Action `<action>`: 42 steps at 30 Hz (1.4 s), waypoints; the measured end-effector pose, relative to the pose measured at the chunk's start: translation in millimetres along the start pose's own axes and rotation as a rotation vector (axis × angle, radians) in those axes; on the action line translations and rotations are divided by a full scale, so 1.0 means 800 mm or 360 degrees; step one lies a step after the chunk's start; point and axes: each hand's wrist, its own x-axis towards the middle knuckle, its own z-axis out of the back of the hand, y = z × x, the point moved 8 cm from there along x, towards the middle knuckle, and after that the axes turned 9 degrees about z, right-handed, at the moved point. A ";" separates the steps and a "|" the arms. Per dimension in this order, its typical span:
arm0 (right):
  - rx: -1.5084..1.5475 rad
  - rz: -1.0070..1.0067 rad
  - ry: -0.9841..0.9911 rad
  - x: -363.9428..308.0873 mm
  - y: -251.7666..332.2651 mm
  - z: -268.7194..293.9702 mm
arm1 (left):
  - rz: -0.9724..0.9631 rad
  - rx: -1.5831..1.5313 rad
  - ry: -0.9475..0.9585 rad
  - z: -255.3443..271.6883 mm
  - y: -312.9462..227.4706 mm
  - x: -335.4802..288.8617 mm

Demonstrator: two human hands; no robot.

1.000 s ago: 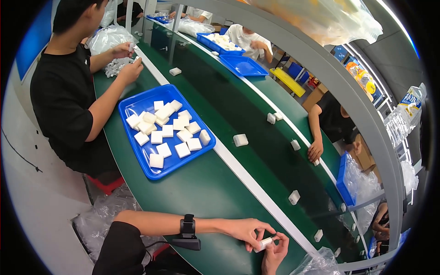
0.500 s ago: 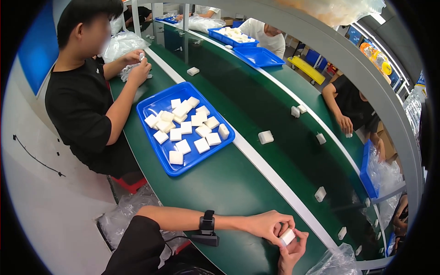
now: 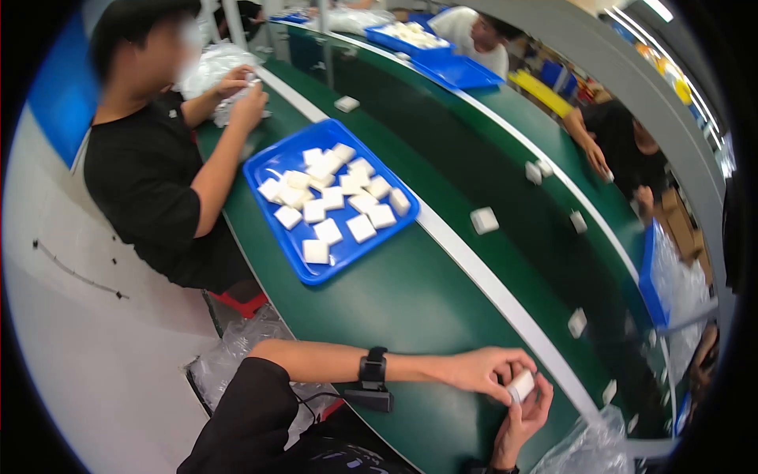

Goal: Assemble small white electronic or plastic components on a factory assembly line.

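Note:
Both of my hands meet on one small white block [image 3: 520, 386] just above the green table [image 3: 410, 308], close to the white strip beside the conveyor. My left hand [image 3: 483, 370], with a black watch on its wrist, pinches the block from above. My right hand [image 3: 527, 415] comes up from below and cups it. A blue tray [image 3: 278, 161] with several white blocks lies farther up the table to the left.
A person in a black shirt [image 3: 146, 182] sits at the left by the tray, handling a clear bag. White blocks [image 3: 483, 220] ride the green conveyor. More people work on the far side. Clear plastic bags [image 3: 588, 450] lie at my lower right; more blue trays [image 3: 442, 59] stand at the back.
The view has shifted, so the tray and the neighbour appear lower and closer. My hands stay together on the white block, turning it slightly.

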 end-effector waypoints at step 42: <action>0.0102 0.0187 0.0408 0.015 0.008 -0.010 | -0.0147 0.0187 -0.0171 0.018 -0.023 -0.010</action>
